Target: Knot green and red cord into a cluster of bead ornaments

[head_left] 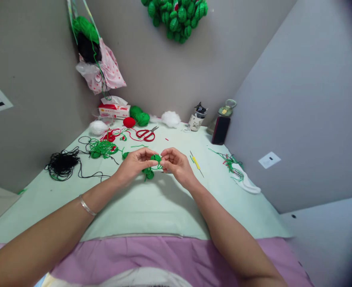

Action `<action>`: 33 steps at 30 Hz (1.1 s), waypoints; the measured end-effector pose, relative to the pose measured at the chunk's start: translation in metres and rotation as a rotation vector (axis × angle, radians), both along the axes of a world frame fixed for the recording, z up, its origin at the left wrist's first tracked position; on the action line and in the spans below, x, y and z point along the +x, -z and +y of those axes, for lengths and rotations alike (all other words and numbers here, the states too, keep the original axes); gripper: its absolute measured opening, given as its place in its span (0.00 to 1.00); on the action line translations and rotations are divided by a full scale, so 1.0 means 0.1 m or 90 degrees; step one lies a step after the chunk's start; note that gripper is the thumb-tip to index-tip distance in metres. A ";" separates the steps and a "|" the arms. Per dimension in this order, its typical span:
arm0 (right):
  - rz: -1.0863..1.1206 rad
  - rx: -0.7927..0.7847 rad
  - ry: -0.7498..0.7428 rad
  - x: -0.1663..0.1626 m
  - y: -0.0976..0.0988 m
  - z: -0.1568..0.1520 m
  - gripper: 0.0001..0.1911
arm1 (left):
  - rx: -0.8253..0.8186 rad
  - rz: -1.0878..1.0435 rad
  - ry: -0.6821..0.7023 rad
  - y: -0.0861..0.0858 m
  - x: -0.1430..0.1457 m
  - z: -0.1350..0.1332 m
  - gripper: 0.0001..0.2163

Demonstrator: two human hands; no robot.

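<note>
Between my two hands, just above the table, is a small green crocheted piece with a dark strand across its top. My left hand pinches it from the left, thumb below and fingers above. From the right, my right hand has its thumb and forefinger closed at the piece's edge; whether a strand or tool lies in that pinch is too small to tell. Another green crocheted bit hangs below my left fingers. A yellow-handled crochet hook lies on the table right of my right hand.
Red-handled scissors, a red yarn ball, tangled green yarn and black yarn lie left and behind. White stuffing, a cup, a phone and a bottle stand at the back. Yarn scraps lie right.
</note>
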State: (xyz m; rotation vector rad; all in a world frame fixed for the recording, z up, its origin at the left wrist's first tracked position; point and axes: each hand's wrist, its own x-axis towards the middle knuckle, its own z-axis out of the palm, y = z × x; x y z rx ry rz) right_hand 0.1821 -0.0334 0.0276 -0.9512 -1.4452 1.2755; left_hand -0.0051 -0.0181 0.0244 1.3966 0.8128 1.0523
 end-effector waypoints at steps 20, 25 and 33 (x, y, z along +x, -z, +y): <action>-0.355 -0.013 0.084 0.24 -0.03 0.11 0.06 | 0.256 0.433 0.034 0.37 0.08 0.09 0.07; -0.426 -0.001 -0.012 0.26 0.11 0.15 0.05 | 0.241 0.418 0.038 0.43 0.07 0.11 0.09; -0.370 0.086 0.056 0.10 0.14 0.07 0.07 | 0.158 0.281 0.031 0.33 0.06 0.06 0.10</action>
